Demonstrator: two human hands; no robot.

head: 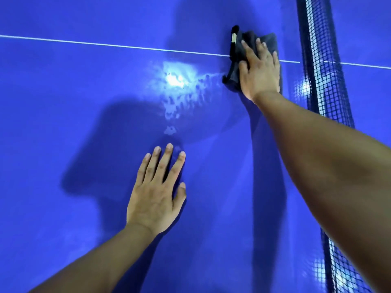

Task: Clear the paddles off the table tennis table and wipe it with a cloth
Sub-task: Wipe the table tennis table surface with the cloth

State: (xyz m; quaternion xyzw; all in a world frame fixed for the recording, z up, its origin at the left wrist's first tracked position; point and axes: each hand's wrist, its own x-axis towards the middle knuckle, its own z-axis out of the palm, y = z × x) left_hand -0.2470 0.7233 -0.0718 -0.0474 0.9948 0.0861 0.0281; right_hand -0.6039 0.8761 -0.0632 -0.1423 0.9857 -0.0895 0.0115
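Right hand point(261, 75) presses cloth point(234, 60) — table point(63, 123).

Two hands point(155, 199) point(261, 75), one cloth point(234, 64), one table point(63, 127), one net point(321, 85).

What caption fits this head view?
Right hand presses a dark cloth on the blue table beside the net; left hand rests flat.

Cloth point(251, 58) lies on table point(63, 123), left of net point(321, 81).
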